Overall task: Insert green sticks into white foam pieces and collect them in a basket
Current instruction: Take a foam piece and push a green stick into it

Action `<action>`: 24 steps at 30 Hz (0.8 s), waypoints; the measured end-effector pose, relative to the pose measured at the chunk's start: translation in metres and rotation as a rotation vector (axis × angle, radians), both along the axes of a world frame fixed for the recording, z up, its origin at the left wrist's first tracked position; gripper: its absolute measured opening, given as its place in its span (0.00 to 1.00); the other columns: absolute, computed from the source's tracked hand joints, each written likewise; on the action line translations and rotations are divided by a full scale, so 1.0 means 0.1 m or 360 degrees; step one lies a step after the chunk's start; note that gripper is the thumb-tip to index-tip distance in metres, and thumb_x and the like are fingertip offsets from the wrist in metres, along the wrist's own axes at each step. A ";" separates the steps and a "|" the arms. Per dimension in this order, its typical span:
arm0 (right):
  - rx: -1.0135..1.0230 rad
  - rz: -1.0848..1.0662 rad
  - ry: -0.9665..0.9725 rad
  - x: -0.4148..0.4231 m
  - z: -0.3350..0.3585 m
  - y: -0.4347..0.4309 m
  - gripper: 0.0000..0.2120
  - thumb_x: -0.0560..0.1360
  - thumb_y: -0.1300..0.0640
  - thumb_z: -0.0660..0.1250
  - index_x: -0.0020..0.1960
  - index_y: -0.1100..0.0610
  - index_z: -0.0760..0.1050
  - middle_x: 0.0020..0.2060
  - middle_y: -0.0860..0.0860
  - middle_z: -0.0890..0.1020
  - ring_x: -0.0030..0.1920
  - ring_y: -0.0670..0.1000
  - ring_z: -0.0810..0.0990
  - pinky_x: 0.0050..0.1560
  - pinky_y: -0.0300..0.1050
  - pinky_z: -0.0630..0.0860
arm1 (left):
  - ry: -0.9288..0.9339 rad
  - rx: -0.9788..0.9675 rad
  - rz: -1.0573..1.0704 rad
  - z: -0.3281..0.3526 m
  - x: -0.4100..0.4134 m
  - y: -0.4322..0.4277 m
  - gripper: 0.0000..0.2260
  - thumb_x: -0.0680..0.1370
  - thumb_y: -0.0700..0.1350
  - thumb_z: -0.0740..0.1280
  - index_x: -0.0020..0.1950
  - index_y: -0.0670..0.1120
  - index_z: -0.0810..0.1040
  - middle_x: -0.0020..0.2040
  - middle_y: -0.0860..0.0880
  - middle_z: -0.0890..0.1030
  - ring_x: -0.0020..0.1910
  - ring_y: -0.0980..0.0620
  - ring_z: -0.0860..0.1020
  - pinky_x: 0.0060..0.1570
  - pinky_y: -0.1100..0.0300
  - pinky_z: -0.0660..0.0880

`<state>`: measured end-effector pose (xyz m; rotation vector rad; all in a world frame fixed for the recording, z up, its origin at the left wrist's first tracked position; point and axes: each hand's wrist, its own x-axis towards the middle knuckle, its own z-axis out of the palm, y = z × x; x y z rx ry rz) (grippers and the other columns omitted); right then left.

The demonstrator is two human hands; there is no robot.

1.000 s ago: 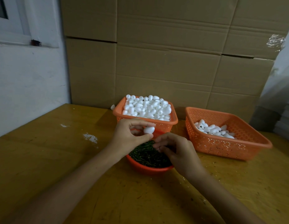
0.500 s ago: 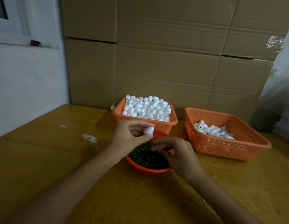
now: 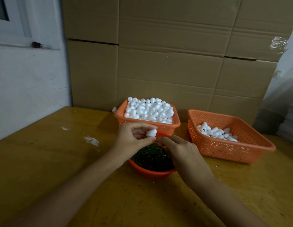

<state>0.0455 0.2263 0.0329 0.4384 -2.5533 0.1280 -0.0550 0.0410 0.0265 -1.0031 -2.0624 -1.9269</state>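
Observation:
My left hand (image 3: 131, 141) pinches a white foam piece (image 3: 151, 133) above the red bowl (image 3: 152, 174) of green sticks (image 3: 150, 157). My right hand (image 3: 185, 154) reaches over the bowl with its fingertips drawn together just under that foam piece; anything between them is too small to see. Behind the bowl, an orange basket (image 3: 120, 115) is heaped with plain foam pieces (image 3: 149, 110). To the right, a larger orange basket (image 3: 232, 150) holds a smaller pile of foam pieces (image 3: 216, 132), one of which shows a green spot.
All of this is on a yellow wooden table (image 3: 60, 161) with white marks (image 3: 91, 140). One loose foam piece (image 3: 114, 109) lies left of the full basket. Cardboard boxes (image 3: 158, 63) stand behind, a white wall on the left and a stack (image 3: 288, 123) at far right.
My right hand has lifted out of the green sticks and brought its fingertips up to the foam piece. My left hand keeps the foam piece almost in place.

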 end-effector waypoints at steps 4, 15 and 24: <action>-0.0002 0.0023 -0.0057 -0.02 -0.02 0.01 0.35 0.77 0.73 0.63 0.78 0.46 0.69 0.62 0.51 0.80 0.56 0.55 0.81 0.51 0.51 0.79 | -0.0006 0.0004 0.0011 0.01 0.00 0.00 0.13 0.73 0.37 0.80 0.54 0.50 0.88 0.52 0.56 0.88 0.53 0.56 0.86 0.50 0.65 0.81; -0.0026 0.0004 0.0248 -0.01 0.01 0.01 0.24 0.71 0.69 0.76 0.64 0.52 0.83 0.49 0.48 0.87 0.54 0.50 0.79 0.50 0.35 0.69 | -0.0033 0.0022 0.0018 0.02 0.01 -0.01 0.13 0.73 0.37 0.80 0.54 0.50 0.88 0.52 0.56 0.88 0.52 0.56 0.86 0.50 0.65 0.81; -0.0502 -0.0002 0.0113 -0.01 0.02 0.07 0.14 0.75 0.63 0.77 0.57 0.49 0.86 0.47 0.42 0.88 0.48 0.42 0.86 0.49 0.47 0.83 | -0.0092 0.0069 0.0009 0.03 0.02 0.00 0.12 0.73 0.36 0.80 0.54 0.47 0.87 0.51 0.55 0.88 0.51 0.57 0.86 0.50 0.66 0.80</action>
